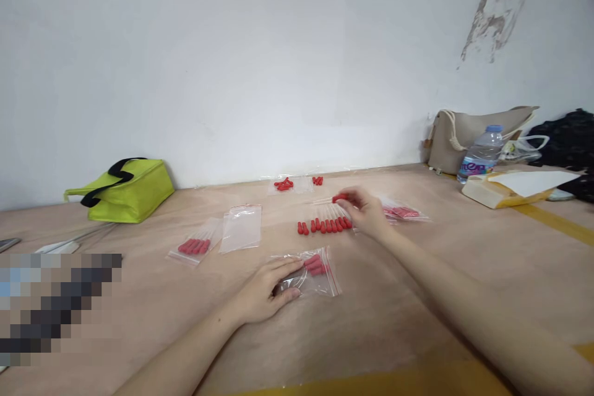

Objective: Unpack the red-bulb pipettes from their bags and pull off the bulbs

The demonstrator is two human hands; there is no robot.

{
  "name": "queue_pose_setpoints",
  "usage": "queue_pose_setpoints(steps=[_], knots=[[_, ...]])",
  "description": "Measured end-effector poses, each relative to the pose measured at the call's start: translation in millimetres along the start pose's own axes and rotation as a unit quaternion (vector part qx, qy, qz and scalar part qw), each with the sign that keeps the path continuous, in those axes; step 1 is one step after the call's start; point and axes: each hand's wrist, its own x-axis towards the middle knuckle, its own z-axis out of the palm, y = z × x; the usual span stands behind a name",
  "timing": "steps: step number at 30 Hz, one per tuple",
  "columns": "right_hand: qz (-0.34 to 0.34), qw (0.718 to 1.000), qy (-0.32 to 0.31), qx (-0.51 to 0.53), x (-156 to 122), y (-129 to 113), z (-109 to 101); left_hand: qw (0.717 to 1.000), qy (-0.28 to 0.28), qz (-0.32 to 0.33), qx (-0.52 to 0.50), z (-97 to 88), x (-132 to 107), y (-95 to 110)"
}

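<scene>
My left hand (266,291) lies on a clear zip bag (328,288), fingers stretched out and thumb apart from them. Several red rubber bulbs (316,265) show inside that bag, near its red-striped end. Farther off, my right hand (364,210) is closed in a pinch on the red bulb of a dropper (340,197), whose thin pale tube points left. Just beneath it, a row of red-bulbed droppers (329,226) lies with bulbs towards me. The right hand is slightly blurred; its inner fingers are hidden.
Flat clear bags (242,229) lie left of the row, beside a filled zip bag (193,246). More filled bags (403,211) are at right. Loose red bulbs (283,184) lie near the wall. Around stand a lime bag (132,192), a water bottle (480,154) and a beige bag (448,151).
</scene>
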Motion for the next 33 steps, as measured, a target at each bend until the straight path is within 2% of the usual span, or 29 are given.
queue_pose_setpoints(steps=[2,5,8,12,16,20,24,27,30,33], knots=[[-0.096,0.987,-0.067,-0.105,-3,1,21,1.0,0.0,-0.001,-0.001,0.5,0,-1],[-0.195,0.946,-0.148,-0.213,-5,10,42,1.0,-0.001,-0.002,-0.009,0.3,-1,-1],[-0.237,0.916,-0.19,-0.264,-3,22,54,1.0,-0.001,-0.004,-0.016,-0.4,-1,0],[-0.251,0.895,-0.227,-0.289,-3,29,62,1.0,-0.002,-0.006,-0.024,-0.3,-1,-2],[-0.248,0.887,-0.246,-0.302,-6,24,62,1.0,0.003,-0.007,-0.025,0.6,-1,-3],[-0.232,0.883,-0.252,-0.32,-8,12,52,1.0,0.003,-0.011,-0.029,0.0,-1,-2],[-0.163,0.922,-0.205,-0.286,-13,0,31,1.0,0.002,-0.013,-0.021,-0.4,-1,-1],[-0.069,0.955,-0.192,-0.214,-26,-10,15,1.0,0.007,-0.009,-0.019,0.1,-2,-1],[0.011,0.955,-0.248,-0.165,-42,-22,3,1.0,0.008,-0.009,-0.013,0.7,-2,-1],[-0.002,0.938,-0.312,-0.152,-53,-32,0,1.0,0.015,-0.02,0.004,1.2,-2,0]])
